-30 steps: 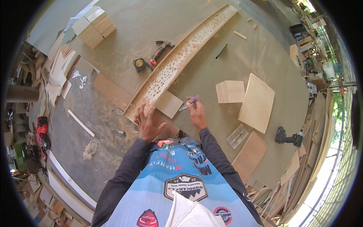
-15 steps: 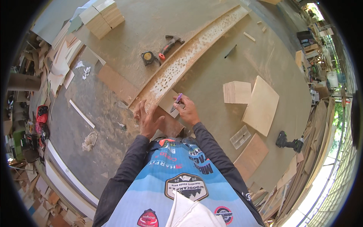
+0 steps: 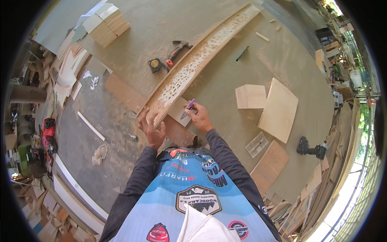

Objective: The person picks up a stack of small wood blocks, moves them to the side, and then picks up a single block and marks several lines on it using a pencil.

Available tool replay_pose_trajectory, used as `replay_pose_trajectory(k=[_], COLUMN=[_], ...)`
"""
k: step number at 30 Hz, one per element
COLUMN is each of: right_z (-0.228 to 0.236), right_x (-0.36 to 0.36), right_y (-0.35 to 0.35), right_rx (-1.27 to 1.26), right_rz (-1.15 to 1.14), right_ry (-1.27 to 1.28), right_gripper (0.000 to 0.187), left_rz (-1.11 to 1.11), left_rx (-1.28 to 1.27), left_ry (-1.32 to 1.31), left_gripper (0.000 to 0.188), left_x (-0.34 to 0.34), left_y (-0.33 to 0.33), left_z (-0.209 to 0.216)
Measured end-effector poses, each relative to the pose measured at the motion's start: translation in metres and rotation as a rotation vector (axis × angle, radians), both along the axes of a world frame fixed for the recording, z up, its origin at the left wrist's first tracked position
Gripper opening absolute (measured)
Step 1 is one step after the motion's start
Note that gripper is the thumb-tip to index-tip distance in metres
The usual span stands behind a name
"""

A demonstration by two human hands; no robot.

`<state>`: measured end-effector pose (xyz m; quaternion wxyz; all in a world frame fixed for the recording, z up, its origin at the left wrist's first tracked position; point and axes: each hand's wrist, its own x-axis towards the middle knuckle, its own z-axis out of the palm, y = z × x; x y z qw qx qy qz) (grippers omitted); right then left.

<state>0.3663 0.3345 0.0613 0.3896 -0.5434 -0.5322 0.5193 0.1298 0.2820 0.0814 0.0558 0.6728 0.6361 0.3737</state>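
Observation:
A long wooden board (image 3: 203,50) with raised side edges and many holes runs diagonally from me to the far right. My left hand (image 3: 152,130) lies over its near end, fingers spread across the wood and thumb at the right edge. Between the fingertips of my right hand (image 3: 201,119) is a pen (image 3: 188,109), purple at the top and grey lower down. It points down over a small pale wood panel (image 3: 177,108) beside the board. Under that panel a brown wood piece (image 3: 181,132) shows, partly hidden by my hands.
Left of the board lie a hammer (image 3: 174,54) and a tape measure (image 3: 154,65). To the right are a dark pen (image 3: 242,53), a wood block stack (image 3: 250,97), a pale panel (image 3: 278,111), a clear plastic box (image 3: 256,144) and a cordless drill (image 3: 311,148). Scrap wood lines both sides.
My left hand has slid a little left on the board's end, showing more of its near corner. The right hand keeps the pen over the pale panel. The whole view has shifted slightly.

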Motion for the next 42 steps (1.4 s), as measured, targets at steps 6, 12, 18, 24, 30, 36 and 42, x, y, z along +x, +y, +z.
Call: replay_pose_trajectory(k=[6, 12, 18, 24, 30, 36, 42], right_z=[0.021, 0.064, 0.080, 0.065, 0.078, 0.074, 0.071], right_x=[-0.004, -0.017, -0.028, -0.029, -0.030, -0.042, -0.048], right_y=[-0.001, -0.006, -0.007, -0.002, -0.007, -0.015, -0.017], right_rx=[0.124, 0.236, 0.328, 0.337, 0.242, 0.247, 0.322], right_rz=[-0.053, 0.004, -0.039, -0.037, -0.064, -0.139, -0.108], right_ry=[-0.003, 0.056, 0.002, -0.096, -0.123, -0.144, -0.174], right_gripper=[0.020, 0.018, 0.014, 0.013, 0.019, 0.024, 0.025], left_rz=[-0.215, -0.597, -0.737, -0.855, -0.903, -0.939, -1.012], left_rx=[-0.181, -0.522, -0.510, -0.311, -0.270, -0.306, -0.376], left_ry=[-0.348, -0.605, -0.457, -0.303, -0.315, -0.294, -0.331], left_gripper=[0.030, 0.029, 0.023, 0.019, 0.023, 0.027, 0.028], left_x=[-0.001, 0.025, 0.028, 0.029, 0.025, 0.020, 0.006], left_y=[0.026, 0.072, 0.099, 0.108, 0.111, 0.110, 0.108], left_z=[0.072, 0.093, 0.088, 0.081, 0.071, 0.060, 0.047])
